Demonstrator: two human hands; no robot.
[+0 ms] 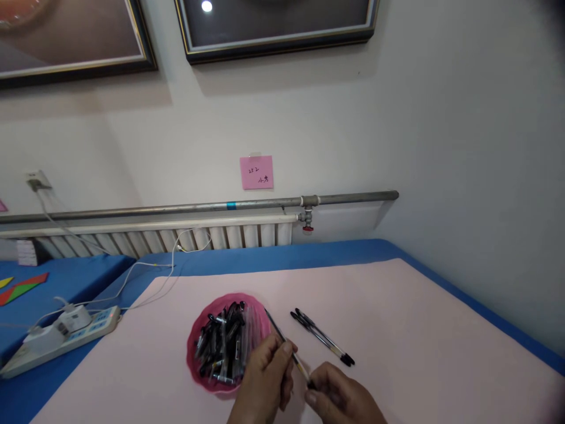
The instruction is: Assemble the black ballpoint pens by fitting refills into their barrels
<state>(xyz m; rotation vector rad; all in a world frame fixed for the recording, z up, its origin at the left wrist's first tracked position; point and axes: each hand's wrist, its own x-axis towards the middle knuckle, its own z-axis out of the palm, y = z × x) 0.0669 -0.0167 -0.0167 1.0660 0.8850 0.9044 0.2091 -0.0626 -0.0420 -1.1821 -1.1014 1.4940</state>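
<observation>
My left hand (265,380) and my right hand (342,400) meet at the bottom edge of the view, both pinched on one thin pen (286,346) that slants up to the left. The left fingers hold its middle, the right fingers grip its lower end. Just left of them a pink bowl (194,344) holds several black-and-clear pens (223,347). Two assembled black pens (322,338) lie side by side on the pale pink mat (397,330) to the right of the held pen.
A white power strip (62,338) with plugged chargers and cables lies at the left on the blue table cover (273,256). A radiator (176,238) and pipe run along the wall behind, under a pink sticky note (256,172). Coloured shapes (20,287) lie far left.
</observation>
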